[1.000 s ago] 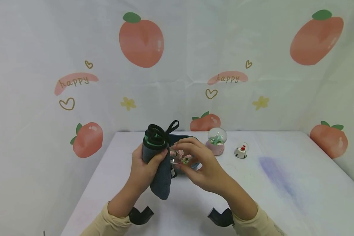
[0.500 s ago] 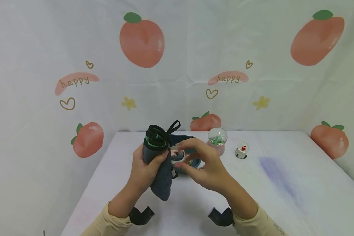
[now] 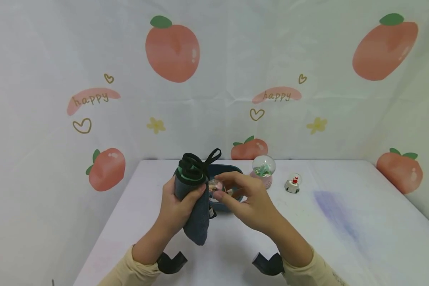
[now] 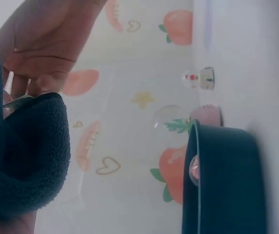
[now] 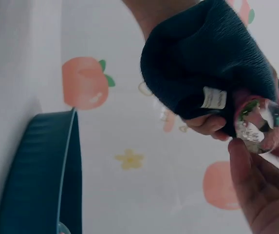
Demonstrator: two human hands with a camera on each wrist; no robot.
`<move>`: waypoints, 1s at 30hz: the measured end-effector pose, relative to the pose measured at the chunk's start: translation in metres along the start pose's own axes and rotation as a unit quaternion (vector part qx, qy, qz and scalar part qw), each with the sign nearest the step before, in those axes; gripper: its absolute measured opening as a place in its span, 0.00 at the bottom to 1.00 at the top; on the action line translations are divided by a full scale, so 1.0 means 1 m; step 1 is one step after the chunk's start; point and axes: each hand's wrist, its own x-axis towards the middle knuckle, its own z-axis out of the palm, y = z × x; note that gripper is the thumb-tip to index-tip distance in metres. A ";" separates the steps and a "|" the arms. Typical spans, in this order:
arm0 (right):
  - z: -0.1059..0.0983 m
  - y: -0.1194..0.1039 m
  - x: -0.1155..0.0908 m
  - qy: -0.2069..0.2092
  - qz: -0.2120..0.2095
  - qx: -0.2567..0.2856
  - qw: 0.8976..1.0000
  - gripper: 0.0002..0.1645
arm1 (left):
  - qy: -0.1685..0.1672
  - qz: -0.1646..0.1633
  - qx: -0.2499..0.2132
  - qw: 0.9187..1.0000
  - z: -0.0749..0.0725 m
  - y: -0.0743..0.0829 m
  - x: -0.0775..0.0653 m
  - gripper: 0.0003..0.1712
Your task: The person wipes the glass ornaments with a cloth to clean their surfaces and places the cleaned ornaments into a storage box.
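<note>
In the head view my left hand [image 3: 173,202] grips a rolled dark blue-grey towel [image 3: 196,216] with black edging and a hanging loop. A white label [image 5: 214,98] on the towel shows in the right wrist view. With thumb and fingers, my right hand [image 3: 248,196] holds a small snow globe [image 5: 258,126] against the towel's side; pink, green and white bits show inside it. My left fingertips stick out below the towel, close to the globe. Behind both hands stands a dark blue bin [image 4: 232,180], in which a clear dome with something pink [image 4: 194,169] partly shows.
Right of the bin stands a larger snow globe [image 3: 263,171] with a pink base and green figure. Farther right is a tiny globe [image 3: 292,182] with a white base and red figure. The white table [image 3: 343,178] ends at a fruit-printed backdrop [image 3: 214,99].
Half a second ago my right fingers were spread wider around the globe; now they close on it again. The globe has turned a little. My left hand keeps the towel, slightly lower.
</note>
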 end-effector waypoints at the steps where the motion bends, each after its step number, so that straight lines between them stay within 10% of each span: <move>1: 0.001 0.000 0.000 -0.001 -0.022 0.000 1.000 0.23 | 0.003 0.002 0.001 1.000 0.000 0.000 0.000 0.16; 7: 0.002 0.000 0.002 0.000 -0.106 0.004 0.994 0.30 | 0.008 0.022 -0.005 1.000 -0.001 0.000 0.000 0.15; 16: 0.001 -0.001 0.001 0.006 0.038 0.002 0.999 0.19 | 0.008 0.026 -0.005 1.000 0.001 -0.001 -0.001 0.16; 24: 0.002 0.001 0.000 -0.005 -0.059 -0.015 0.998 0.30 | 0.009 0.021 0.004 1.000 -0.002 -0.003 0.000 0.14; 30: 0.002 -0.002 0.001 -0.009 0.005 -0.020 1.000 0.29 | 0.013 0.013 0.003 1.000 0.000 0.000 0.000 0.15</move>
